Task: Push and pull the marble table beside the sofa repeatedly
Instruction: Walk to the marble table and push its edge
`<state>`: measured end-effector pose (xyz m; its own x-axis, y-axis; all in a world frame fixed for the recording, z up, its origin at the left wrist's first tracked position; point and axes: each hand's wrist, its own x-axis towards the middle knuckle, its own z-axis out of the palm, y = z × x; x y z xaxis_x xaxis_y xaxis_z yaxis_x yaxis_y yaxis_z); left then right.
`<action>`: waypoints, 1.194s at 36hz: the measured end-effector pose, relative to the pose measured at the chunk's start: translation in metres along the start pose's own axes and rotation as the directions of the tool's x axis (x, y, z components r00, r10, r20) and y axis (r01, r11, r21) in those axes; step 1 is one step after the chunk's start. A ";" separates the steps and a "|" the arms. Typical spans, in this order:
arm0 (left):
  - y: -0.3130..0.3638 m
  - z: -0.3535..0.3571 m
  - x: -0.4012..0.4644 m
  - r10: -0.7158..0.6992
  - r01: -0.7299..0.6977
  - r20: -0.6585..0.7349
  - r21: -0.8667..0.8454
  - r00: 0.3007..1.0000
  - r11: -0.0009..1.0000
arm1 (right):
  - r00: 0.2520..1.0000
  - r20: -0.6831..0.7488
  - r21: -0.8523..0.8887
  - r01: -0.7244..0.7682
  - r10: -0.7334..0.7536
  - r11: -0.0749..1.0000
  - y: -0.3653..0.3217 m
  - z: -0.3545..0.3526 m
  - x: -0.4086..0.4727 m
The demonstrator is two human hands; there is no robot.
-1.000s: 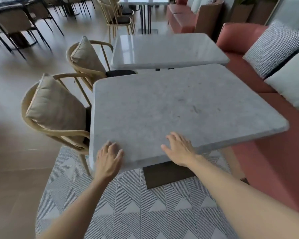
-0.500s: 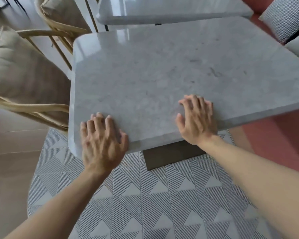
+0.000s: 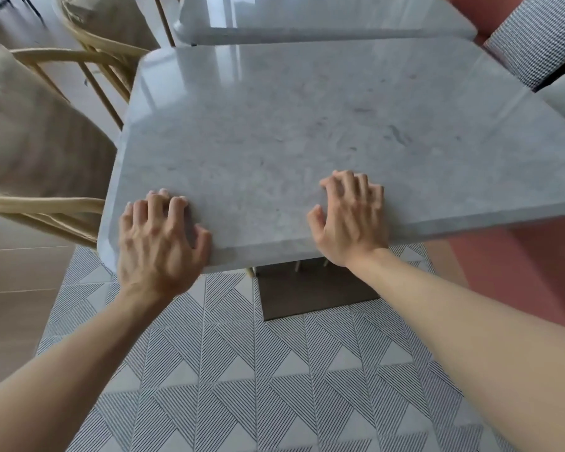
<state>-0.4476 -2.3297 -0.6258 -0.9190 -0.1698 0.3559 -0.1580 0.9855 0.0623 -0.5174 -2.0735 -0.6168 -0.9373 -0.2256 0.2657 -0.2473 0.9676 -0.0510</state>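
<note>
The grey marble table (image 3: 307,125) fills the middle of the head view, its near edge facing me. My left hand (image 3: 159,238) lies over the near left part of the top, fingers curled onto the surface and thumb against the edge. My right hand (image 3: 351,216) presses on the near edge further right, fingers bent on the top. The red sofa (image 3: 519,265) runs along the table's right side. The table's dark base (image 3: 307,295) stands on the rug.
A wooden chair with a beige cushion (image 3: 30,135) stands tight against the table's left side. A second marble table (image 3: 307,24) touches the far edge. Patterned cushions (image 3: 535,47) lie on the sofa. A striped rug (image 3: 242,370) covers the floor below me.
My view has moved closer and tilted down over the table. Both hands went from flat on the near edge to curled, gripping fingers; the left hand sits higher on the top.
</note>
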 end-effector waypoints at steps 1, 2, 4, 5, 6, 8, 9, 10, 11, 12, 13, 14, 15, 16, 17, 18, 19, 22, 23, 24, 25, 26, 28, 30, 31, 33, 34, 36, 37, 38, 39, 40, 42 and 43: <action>-0.001 0.001 0.001 -0.001 0.001 -0.003 0.001 1.000 1.000 | 1.000 0.002 -0.003 -0.001 0.001 1.000 -0.001 0.001 0.001; -0.001 0.001 0.001 -0.002 0.002 -0.006 0.003 1.000 1.000 | 1.000 0.001 -0.003 -0.002 0.002 1.000 -0.001 0.003 0.002; -0.003 0.002 0.003 -0.001 0.001 -0.013 0.001 1.000 1.000 | 1.000 -0.006 0.002 -0.006 0.006 1.000 -0.003 0.006 0.004; -0.004 0.002 0.005 0.002 -0.002 -0.019 -0.002 1.000 1.000 | 1.000 -0.013 0.004 -0.007 0.007 1.000 -0.004 0.007 0.005; -0.006 0.002 0.007 0.005 -0.005 -0.023 -0.006 1.000 1.000 | 1.000 -0.020 0.008 -0.007 0.008 1.000 -0.006 0.008 0.006; -0.007 0.002 0.011 0.010 -0.010 -0.026 -0.008 1.000 1.000 | 0.999 -0.037 0.018 -0.013 0.013 1.000 -0.008 0.009 0.009; -0.008 0.002 0.013 0.011 -0.011 -0.027 -0.007 1.000 1.000 | 0.999 -0.044 0.021 -0.015 0.016 1.000 -0.008 0.010 0.010; -0.008 0.002 0.014 0.010 -0.010 -0.024 -0.004 1.000 1.000 | 0.999 -0.048 0.023 -0.018 0.019 1.000 -0.009 0.010 0.011; -0.008 0.002 0.016 0.009 -0.009 -0.021 0.000 1.000 1.000 | 0.998 -0.051 0.025 -0.020 0.021 0.999 -0.010 0.010 0.012; -0.008 0.002 0.017 0.010 -0.009 -0.018 0.002 1.000 1.000 | 0.998 -0.054 0.027 -0.023 0.025 0.999 -0.010 0.010 0.013; -0.008 0.002 0.018 0.009 -0.009 -0.017 0.002 1.000 1.000 | 0.998 -0.057 0.031 -0.025 0.027 0.999 -0.010 0.010 0.013; -0.009 0.003 0.019 0.009 -0.009 -0.015 0.004 1.000 1.000 | 0.998 -0.058 0.034 -0.024 0.026 0.999 -0.011 0.010 0.014; -0.009 0.003 0.020 0.009 -0.009 -0.011 0.006 1.000 1.000 | 0.998 -0.058 0.037 -0.024 0.026 0.999 -0.011 0.010 0.014; -0.009 0.003 0.020 0.009 -0.009 -0.010 0.008 1.000 1.000 | 0.998 -0.059 0.040 -0.025 0.028 0.999 -0.011 0.010 0.014; -0.009 0.003 0.021 0.012 -0.012 -0.010 0.010 1.000 1.000 | 0.998 -0.060 0.042 -0.026 0.028 0.999 -0.011 0.010 0.014; -0.010 0.003 0.021 0.017 -0.016 -0.008 0.010 1.000 1.000 | 0.998 -0.060 0.043 -0.024 0.027 0.999 -0.012 0.010 0.014; -0.010 0.003 0.022 0.025 -0.024 -0.008 0.009 1.000 1.000 | 0.998 -0.058 0.041 -0.020 0.023 0.999 -0.012 0.010 0.015; -0.012 0.003 0.022 0.054 -0.054 -0.013 0.000 0.998 0.999 | 0.999 -0.044 0.041 -0.018 0.020 0.999 -0.013 0.010 0.015; -0.013 0.003 0.022 0.058 -0.058 -0.014 -0.002 0.998 0.998 | 0.999 -0.040 0.040 -0.020 0.022 0.999 -0.013 0.010 0.015; -0.014 0.004 0.022 0.059 -0.060 -0.013 -0.006 0.998 0.998 | 0.999 -0.039 0.036 -0.021 0.023 0.999 -0.013 0.010 0.014; -0.014 0.004 0.023 0.059 -0.059 -0.011 -0.011 0.998 0.998 | 0.999 -0.038 0.032 -0.020 0.022 0.999 -0.014 0.010 0.015; -0.015 0.004 0.023 0.058 -0.058 -0.008 -0.013 0.998 0.998 | 0.999 -0.035 0.030 -0.018 0.019 0.999 -0.014 0.010 0.016; -0.018 0.005 0.024 0.054 -0.054 -0.007 -0.010 0.999 0.998 | 0.999 -0.028 0.036 -0.016 0.017 0.999 -0.017 0.010 0.017; -0.020 0.006 0.027 0.052 -0.052 -0.014 -0.011 0.999 0.999 | 0.999 -0.033 0.037 -0.022 0.024 0.999 -0.019 0.011 0.018; -0.021 0.007 0.028 0.054 -0.054 -0.018 -0.010 0.998 0.998 | 0.999 -0.037 0.034 -0.024 0.025 0.999 -0.019 0.012 0.018; -0.021 0.007 0.030 0.060 -0.060 -0.021 -0.008 0.998 0.998 | 0.999 -0.039 0.030 -0.030 0.031 0.999 -0.019 0.011 0.019; -0.022 0.008 0.031 0.061 -0.061 -0.023 -0.004 0.998 0.998 | 0.999 -0.039 0.029 -0.032 0.033 0.999 -0.020 0.011 0.019; -0.023 0.009 0.033 0.060 -0.059 -0.024 0.008 0.998 0.998 | 0.999 -0.032 0.020 -0.034 0.035 0.999 -0.020 0.011 0.021; -0.024 0.009 0.034 0.057 -0.056 -0.025 0.013 0.998 0.998 | 0.999 -0.030 0.017 -0.033 0.034 0.999 -0.021 0.011 0.022; -0.024 0.009 0.035 0.057 -0.057 -0.025 0.015 0.998 0.998 | 0.999 -0.029 0.016 -0.033 0.034 0.999 -0.022 0.011 0.022; -0.025 0.010 0.036 0.057 -0.057 -0.023 0.012 0.998 0.998 | 0.999 -0.028 0.016 -0.034 0.034 0.999 -0.022 0.011 0.023; -0.026 0.010 0.036 0.058 -0.058 -0.023 0.008 0.998 0.998 | 0.999 -0.028 0.015 -0.034 0.034 0.999 -0.022 0.011 0.023; -0.027 0.011 0.037 0.061 -0.061 -0.027 0.008 0.998 0.998 | 0.999 -0.031 0.011 -0.033 0.033 0.999 -0.023 0.011 0.024; -0.027 0.012 0.038 0.062 -0.061 -0.028 0.011 0.998 0.998 | 0.999 -0.033 0.011 -0.033 0.034 0.999 -0.023 0.011 0.024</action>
<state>-0.4823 -2.3632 -0.6249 -0.9166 -0.1086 0.3849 -0.1051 0.9940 0.0303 -0.5371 -2.1028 -0.6201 -0.9366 -0.1889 0.2952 -0.2185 0.9733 -0.0705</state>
